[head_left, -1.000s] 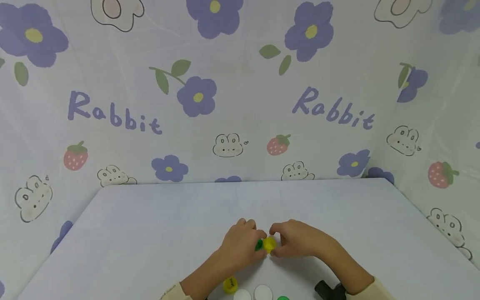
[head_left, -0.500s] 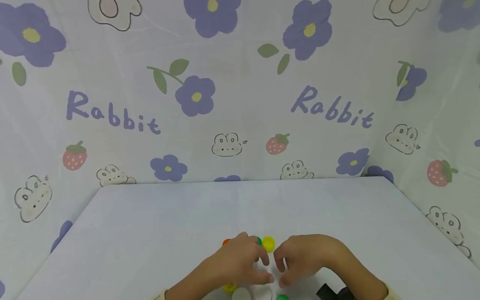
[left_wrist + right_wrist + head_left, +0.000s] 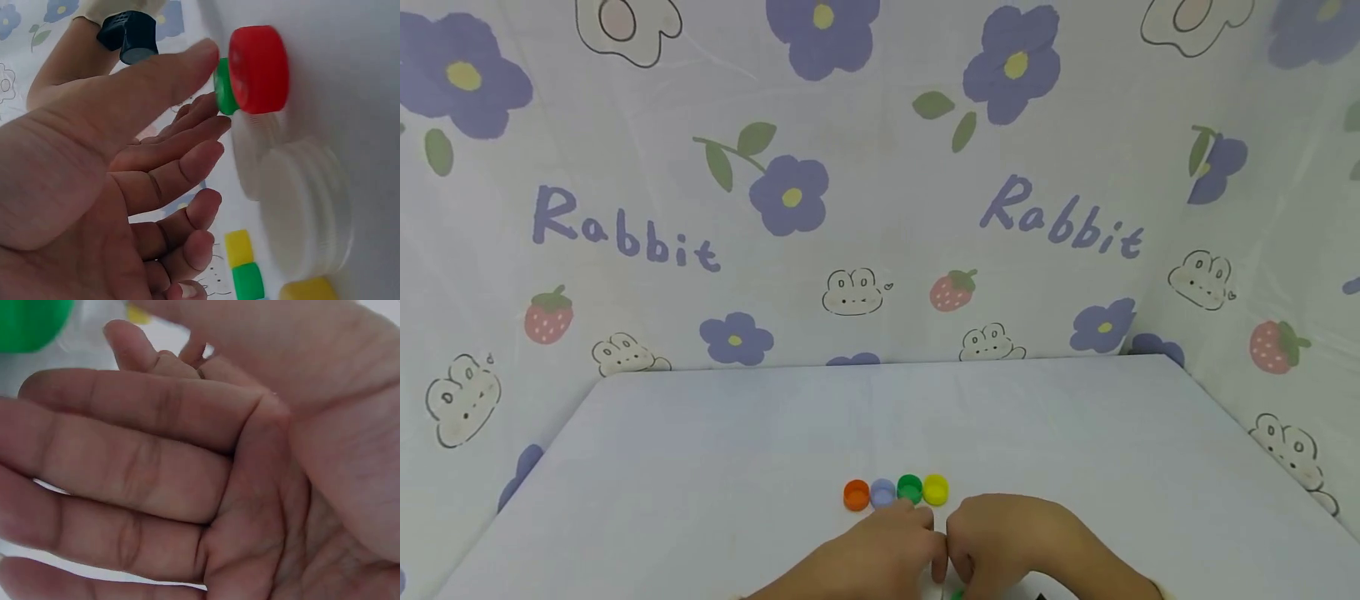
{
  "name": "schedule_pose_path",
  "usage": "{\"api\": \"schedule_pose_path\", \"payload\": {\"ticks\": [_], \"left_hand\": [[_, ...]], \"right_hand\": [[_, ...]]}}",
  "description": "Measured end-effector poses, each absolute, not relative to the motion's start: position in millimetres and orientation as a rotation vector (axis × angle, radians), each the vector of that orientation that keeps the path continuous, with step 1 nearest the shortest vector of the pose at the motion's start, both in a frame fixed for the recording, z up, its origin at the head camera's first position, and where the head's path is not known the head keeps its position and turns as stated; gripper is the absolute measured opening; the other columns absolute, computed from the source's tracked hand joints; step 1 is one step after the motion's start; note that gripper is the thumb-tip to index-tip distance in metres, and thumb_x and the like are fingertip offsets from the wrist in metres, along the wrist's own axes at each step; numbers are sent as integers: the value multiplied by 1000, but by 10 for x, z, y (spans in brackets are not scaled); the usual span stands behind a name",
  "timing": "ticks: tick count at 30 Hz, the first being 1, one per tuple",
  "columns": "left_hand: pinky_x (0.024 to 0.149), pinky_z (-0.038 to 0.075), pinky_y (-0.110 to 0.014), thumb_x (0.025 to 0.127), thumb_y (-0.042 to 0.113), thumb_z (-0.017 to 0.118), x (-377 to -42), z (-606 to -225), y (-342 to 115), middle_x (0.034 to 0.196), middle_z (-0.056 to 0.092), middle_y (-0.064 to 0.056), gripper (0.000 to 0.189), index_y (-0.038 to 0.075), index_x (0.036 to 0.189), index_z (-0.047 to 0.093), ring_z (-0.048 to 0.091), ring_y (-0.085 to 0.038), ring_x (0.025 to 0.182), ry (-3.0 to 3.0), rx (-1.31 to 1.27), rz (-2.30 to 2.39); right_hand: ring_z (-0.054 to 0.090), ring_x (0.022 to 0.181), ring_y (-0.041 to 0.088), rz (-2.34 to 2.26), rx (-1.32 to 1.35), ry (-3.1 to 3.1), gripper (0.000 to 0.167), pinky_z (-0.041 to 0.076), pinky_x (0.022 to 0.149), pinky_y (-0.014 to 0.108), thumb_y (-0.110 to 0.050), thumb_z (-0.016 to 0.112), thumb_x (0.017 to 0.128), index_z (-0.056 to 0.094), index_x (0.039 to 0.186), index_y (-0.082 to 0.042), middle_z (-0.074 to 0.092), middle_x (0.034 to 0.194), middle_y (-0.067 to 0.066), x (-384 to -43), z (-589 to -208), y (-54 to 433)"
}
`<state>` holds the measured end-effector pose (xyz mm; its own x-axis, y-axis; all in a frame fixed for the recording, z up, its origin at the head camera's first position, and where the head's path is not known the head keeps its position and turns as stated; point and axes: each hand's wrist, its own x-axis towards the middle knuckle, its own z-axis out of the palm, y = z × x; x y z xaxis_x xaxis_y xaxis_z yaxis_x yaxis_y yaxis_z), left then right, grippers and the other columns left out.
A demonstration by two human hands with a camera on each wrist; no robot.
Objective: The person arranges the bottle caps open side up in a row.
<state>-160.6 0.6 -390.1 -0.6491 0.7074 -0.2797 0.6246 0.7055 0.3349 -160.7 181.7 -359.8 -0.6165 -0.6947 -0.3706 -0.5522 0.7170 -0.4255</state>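
Note:
My left hand [image 3: 876,554] reaches low in the head view, fingers loosely bent. In the left wrist view its thumb tip lies close to a red bottle cap [image 3: 265,69], and nothing sits in its palm. Behind the red one a green cap [image 3: 225,86] shows partly. Two white lids [image 3: 306,212] stand alongside, below the red cap in that view. My right hand [image 3: 1007,537] is beside the left one, bent down over a green cap [image 3: 958,595] mostly covered by it. The right wrist view has its fingers stretched out, with a green cap [image 3: 31,322] beyond them.
Farther out on the white table [image 3: 700,467] stands a row of small caps: orange [image 3: 856,496], lavender [image 3: 882,493], green [image 3: 910,488] and yellow [image 3: 936,489]. Another yellow cap [image 3: 309,289] lies near the white lids. A patterned cloth [image 3: 880,208] rises behind the table.
Both hands have let go of the yellow and green caps in the row and drawn back toward the body, over the nearer caps and lids. The row now shows fully.

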Motion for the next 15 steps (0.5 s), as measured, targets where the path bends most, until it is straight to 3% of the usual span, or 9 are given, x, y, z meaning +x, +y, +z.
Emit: {"api": "schedule_pose_path", "payload": {"ticks": [8,15], "left_hand": [[69,42,-19,79,26,88,-1597,-3958,42,83,52,13,12,27,83,76,44,-4,78,2512,1055,318],[66,40,-19,83,16,82,-1576,-4026,31,77,51,14,16,27,75,73,44,-4,74,2519,1030,394]], "right_hand": [[39,50,0,-362,-927,2378,32,28,47,17,-19,88,76,65,55,-15,47,48,-17,-1610,-3687,1778],[43,52,3,-341,-839,2405,30,33,48,19,-15,88,76,64,60,-18,51,52,-12,-1536,-3736,1763]]}}
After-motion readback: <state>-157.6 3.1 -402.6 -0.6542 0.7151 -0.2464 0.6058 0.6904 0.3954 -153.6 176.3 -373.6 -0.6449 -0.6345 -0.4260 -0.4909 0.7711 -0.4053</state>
